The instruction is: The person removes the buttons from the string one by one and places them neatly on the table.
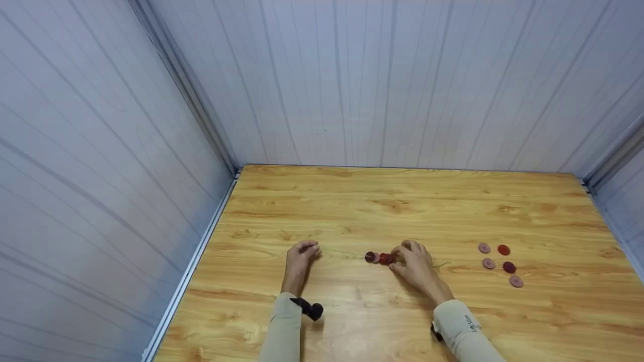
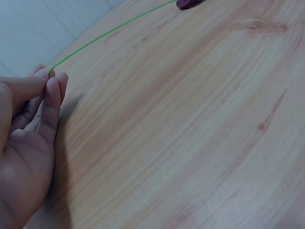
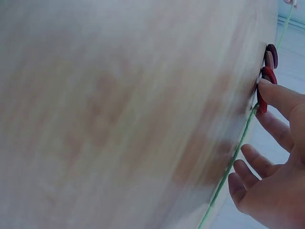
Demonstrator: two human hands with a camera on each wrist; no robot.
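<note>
A green string (image 2: 109, 32) stretches nearly straight from my left hand (image 1: 299, 263) to a short row of buttons (image 1: 371, 257). Its end is pinched between the left thumb and fingertips, as the left wrist view shows. The row holds dark red, pink and red buttons, overlapping one another on the string. At the row's right end, my right hand (image 1: 416, 265) pinches a red button (image 3: 261, 101) between thumb and index finger, close to the tabletop. The other right fingers are loosely bent. Past this hand the string's other end trails off to the right.
Several loose buttons lie on the wooden table (image 1: 402, 201) to the right: pink ones (image 1: 488, 263), a red one (image 1: 503, 250) and a dark red one (image 1: 509, 267). Pale panel walls (image 1: 327, 85) stand behind and at both sides.
</note>
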